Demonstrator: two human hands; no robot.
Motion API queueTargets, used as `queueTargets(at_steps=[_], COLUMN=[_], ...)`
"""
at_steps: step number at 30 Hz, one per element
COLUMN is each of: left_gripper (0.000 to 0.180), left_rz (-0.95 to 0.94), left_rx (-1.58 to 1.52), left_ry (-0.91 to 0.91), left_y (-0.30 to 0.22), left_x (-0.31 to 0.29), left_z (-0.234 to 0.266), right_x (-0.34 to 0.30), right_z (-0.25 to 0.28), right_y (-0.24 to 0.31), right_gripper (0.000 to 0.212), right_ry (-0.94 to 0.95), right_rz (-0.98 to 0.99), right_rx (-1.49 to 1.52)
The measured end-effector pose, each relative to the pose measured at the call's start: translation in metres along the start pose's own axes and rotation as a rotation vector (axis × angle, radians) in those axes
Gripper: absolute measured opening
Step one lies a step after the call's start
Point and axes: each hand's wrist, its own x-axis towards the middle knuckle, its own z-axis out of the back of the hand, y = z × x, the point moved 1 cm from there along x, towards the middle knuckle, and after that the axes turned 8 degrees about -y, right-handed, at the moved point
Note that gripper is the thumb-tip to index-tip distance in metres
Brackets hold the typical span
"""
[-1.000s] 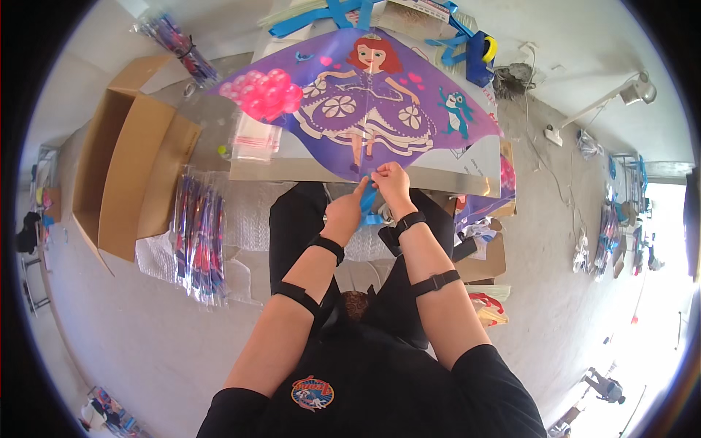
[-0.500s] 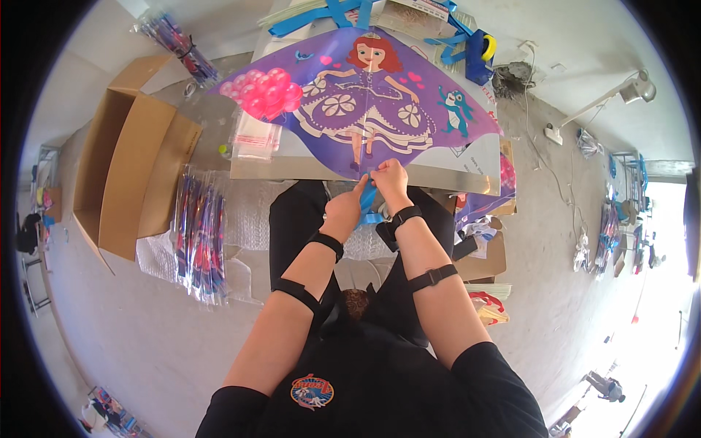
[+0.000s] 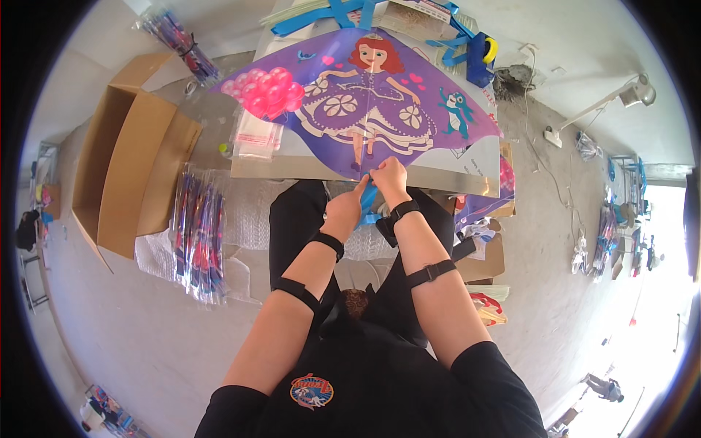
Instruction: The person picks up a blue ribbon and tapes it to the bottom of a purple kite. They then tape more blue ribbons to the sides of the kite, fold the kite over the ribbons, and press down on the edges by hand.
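A purple kite (image 3: 332,139) printed with a red-haired figure in a gown lies spread over the table (image 3: 438,175), its lower tip at the near edge. From that tip hangs a blue ribbon (image 3: 369,196), which curls down between my knees. My left hand (image 3: 343,209) is closed at the ribbon's left side, index finger pointing up to the kite's tip. Close beside it, my right hand (image 3: 391,177) pinches the ribbon's top where it meets the kite. The fingertips nearly touch, and they hide the joint itself.
Behind the kite lie more blue ribbons (image 3: 310,20) and a blue tape dispenser (image 3: 480,62). An open cardboard box (image 3: 139,157) stands at left, with plastic-wrapped packets (image 3: 198,237) below it. To the right are a lamp on an arm (image 3: 635,93) and another cardboard box (image 3: 488,259).
Very little differs. My right hand has shifted slightly up and left at the kite's tip; the kite and my left hand stay almost where they were.
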Motion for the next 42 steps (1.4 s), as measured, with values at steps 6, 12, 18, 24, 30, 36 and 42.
queueTargets(at_steps=[6, 12, 18, 24, 30, 36, 42], left_gripper=[0.074, 0.071, 0.073, 0.075, 0.075, 0.074, 0.06], left_rz=[-0.001, -0.012, -0.015, -0.041, -0.019, 0.002, 0.074], left_rx=[-0.054, -0.118, -0.114, -0.229, -0.32, -0.317, -0.492], left_ry=[-0.019, -0.069, -0.044, -0.011, -0.069, -0.045, -0.209], left_y=[0.002, 0.005, -0.001, 0.017, 0.014, 0.012, 0.026], left_x=[-0.001, -0.002, 0.0, 0.004, 0.003, 0.0, -0.012], left_z=[-0.002, -0.005, -0.002, -0.01, -0.009, -0.004, -0.007], right_x=[0.006, 0.016, 0.016, 0.01, 0.009, 0.01, 0.009], right_z=[0.015, 0.04, 0.039, 0.042, 0.036, 0.034, 0.045], right_y=[0.021, 0.039, 0.014, 0.026, 0.01, 0.016, 0.027], right_gripper=[0.024, 0.031, 0.034, 0.035, 0.035, 0.037, 0.034], right_ry=[0.182, 0.423, 0.357, 0.354, 0.246, 0.249, 0.382], right_rz=[-0.025, -0.027, 0.087, 0.097, 0.22, 0.067, -0.055], right_rx=[-0.074, -0.233, -0.285, -0.234, -0.264, -0.193, -0.111])
